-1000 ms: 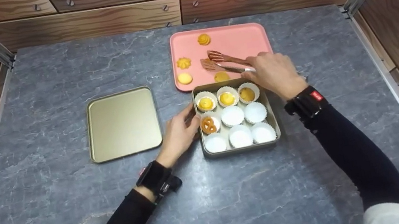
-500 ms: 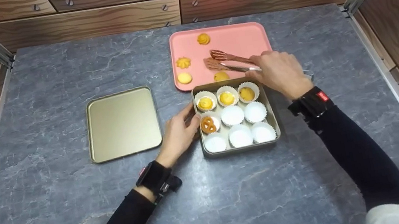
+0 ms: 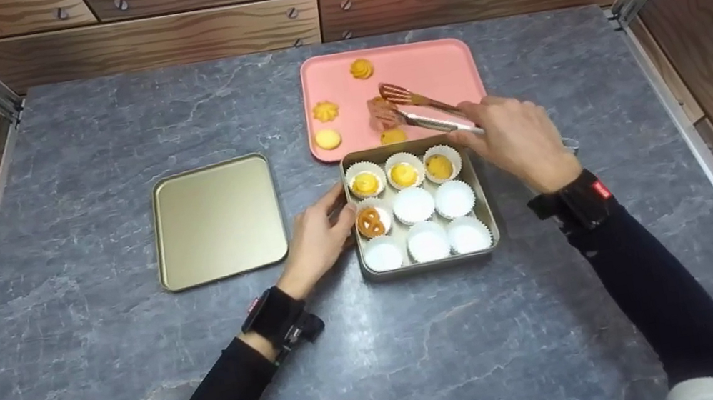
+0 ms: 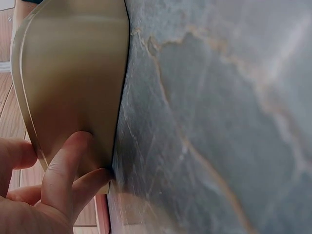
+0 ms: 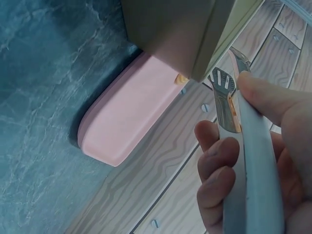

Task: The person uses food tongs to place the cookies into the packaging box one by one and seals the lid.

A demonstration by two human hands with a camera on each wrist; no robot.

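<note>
Our right hand (image 3: 525,144) grips tongs (image 5: 258,165) over the far pink tray (image 3: 435,64); its cookies (image 3: 393,136) look light, brittle, best pinched gently edgewise. Our left hand (image 3: 321,240) lays extended fingers against the tin's (image 3: 429,266) left wall.

No readable text in any view. Only label candidates are in the head view: red tag (image 3: 601,189) on the right arm's black wristband (image 3: 574,202), with pale marks that could be lettering, but too small and soft to make out. Left arm's black wrist strap (image 3: 273,315) has a small reddish patch (image 3: 253,305), seen edge-on, also illegible. Both wrist views: no legible characters or numbers.
</note>
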